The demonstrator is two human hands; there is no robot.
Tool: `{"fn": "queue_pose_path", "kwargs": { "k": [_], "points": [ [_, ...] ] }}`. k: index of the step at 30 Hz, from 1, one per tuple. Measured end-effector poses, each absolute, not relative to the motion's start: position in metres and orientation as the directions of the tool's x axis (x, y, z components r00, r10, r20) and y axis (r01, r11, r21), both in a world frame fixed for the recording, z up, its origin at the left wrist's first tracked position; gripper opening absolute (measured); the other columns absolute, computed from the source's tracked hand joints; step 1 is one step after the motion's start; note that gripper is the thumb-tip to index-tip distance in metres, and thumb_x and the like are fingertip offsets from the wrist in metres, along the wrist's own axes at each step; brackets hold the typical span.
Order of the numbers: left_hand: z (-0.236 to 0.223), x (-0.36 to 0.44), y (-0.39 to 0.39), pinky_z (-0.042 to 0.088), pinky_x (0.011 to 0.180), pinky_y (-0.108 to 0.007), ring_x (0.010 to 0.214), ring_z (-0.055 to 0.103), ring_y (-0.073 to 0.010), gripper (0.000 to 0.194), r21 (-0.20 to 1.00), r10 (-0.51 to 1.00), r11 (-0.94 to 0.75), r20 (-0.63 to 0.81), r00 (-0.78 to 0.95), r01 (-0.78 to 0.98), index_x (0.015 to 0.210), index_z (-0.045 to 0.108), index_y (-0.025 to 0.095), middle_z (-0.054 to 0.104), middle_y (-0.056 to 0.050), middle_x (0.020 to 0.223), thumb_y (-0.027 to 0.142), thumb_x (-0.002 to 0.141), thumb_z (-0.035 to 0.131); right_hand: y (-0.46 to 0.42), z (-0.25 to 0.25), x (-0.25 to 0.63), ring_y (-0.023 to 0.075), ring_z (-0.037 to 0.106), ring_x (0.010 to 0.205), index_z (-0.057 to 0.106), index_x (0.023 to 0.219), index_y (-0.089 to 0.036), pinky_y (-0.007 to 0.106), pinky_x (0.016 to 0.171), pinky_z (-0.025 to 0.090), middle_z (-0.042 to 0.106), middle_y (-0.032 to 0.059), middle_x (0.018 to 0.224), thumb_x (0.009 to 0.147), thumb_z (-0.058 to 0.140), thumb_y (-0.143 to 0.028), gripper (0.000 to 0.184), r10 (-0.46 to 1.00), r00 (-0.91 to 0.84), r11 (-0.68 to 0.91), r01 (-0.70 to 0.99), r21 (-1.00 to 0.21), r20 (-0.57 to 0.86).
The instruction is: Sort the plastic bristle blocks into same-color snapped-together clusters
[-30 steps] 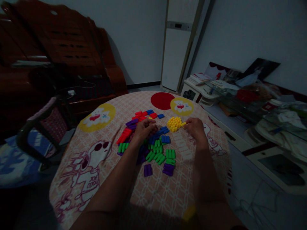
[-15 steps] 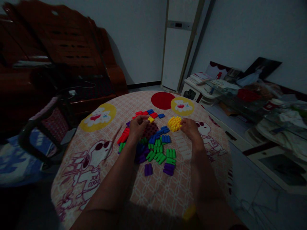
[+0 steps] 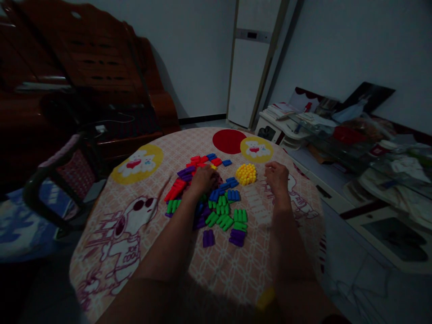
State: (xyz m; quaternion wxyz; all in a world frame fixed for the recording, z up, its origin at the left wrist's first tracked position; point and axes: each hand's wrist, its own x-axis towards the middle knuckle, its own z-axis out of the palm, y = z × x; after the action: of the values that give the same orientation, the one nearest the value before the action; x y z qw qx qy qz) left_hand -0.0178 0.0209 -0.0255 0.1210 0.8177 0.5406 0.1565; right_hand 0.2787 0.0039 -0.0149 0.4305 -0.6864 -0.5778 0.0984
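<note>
My left hand (image 3: 203, 180) is over the left part of a pile of plastic building pieces, fingers bent down onto a dark red knobbly piece (image 3: 219, 181). Its fingertips are partly hidden, so what they grip cannot be made out. Just beyond its knuckles a bit of a yellow piece (image 3: 213, 167) shows. A round cluster of yellow knobbly pieces (image 3: 246, 174) rests on the cloth between the hands. To the right of that cluster, and apart from it, my right hand (image 3: 277, 177) is raised with its fingers curled in and nothing visible in them.
Green pieces (image 3: 222, 209), blue pieces (image 3: 233, 195), purple pieces (image 3: 208, 238) and red pieces (image 3: 175, 189) lie around on the patterned tablecloth (image 3: 229, 279). A chair (image 3: 50, 193) stands at the left, and a cluttered cabinet (image 3: 337, 189) runs along the right.
My right hand has let go of the yellow cluster and drawn off to the right. My left hand has shifted right and nearer, from the yellow piece onto the dark red piece.
</note>
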Motion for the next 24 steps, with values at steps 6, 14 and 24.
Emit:
{"fn": "queue_pose_path", "kwargs": {
  "k": [6, 14, 24],
  "points": [
    [-0.03, -0.02, 0.023, 0.047, 0.106, -0.042, 0.127, 0.057, -0.0303, 0.048, 0.364, 0.958, -0.285, 0.135, 0.253, 0.887, 0.138, 0.056, 0.018, 0.059, -0.016, 0.142, 0.021, 0.091, 0.058, 0.007, -0.017, 0.274, 0.0222, 0.071, 0.076, 0.075, 0.095, -0.015, 0.031, 0.069, 0.055, 0.074, 0.0077, 0.08, 0.079, 0.054, -0.026, 0.029, 0.88, 0.308, 0.041, 0.709, -0.704, 0.362],
    [-0.025, -0.017, 0.021, 0.051, 0.086, -0.036, 0.109, 0.066, -0.0297, 0.027, 0.323, 0.96, -0.281, 0.11, 0.259, 0.904, 0.117, 0.064, 0.02, 0.069, -0.013, 0.119, 0.031, 0.092, 0.059, 0.007, -0.012, 0.253, 0.0223, 0.072, 0.08, 0.075, 0.091, -0.016, 0.03, 0.069, 0.057, 0.074, 0.0074, 0.078, 0.079, 0.053, -0.028, 0.028, 0.906, 0.223, 0.142, 0.641, -0.754, 0.36],
    [-0.02, -0.022, 0.01, 0.047, 0.068, -0.03, 0.084, 0.067, -0.0227, 0.034, 0.628, 0.938, -0.344, 0.2, 0.283, 0.698, 0.109, 0.057, 0.021, 0.071, -0.006, 0.097, 0.032, 0.079, 0.07, -0.007, 0.005, 0.198, 0.0133, 0.063, 0.055, 0.073, 0.094, -0.016, 0.022, 0.051, 0.051, 0.069, 0.0013, 0.07, 0.078, 0.061, -0.03, 0.024, 0.989, -0.03, 0.142, 0.43, -0.892, 0.143]
  ]
}}
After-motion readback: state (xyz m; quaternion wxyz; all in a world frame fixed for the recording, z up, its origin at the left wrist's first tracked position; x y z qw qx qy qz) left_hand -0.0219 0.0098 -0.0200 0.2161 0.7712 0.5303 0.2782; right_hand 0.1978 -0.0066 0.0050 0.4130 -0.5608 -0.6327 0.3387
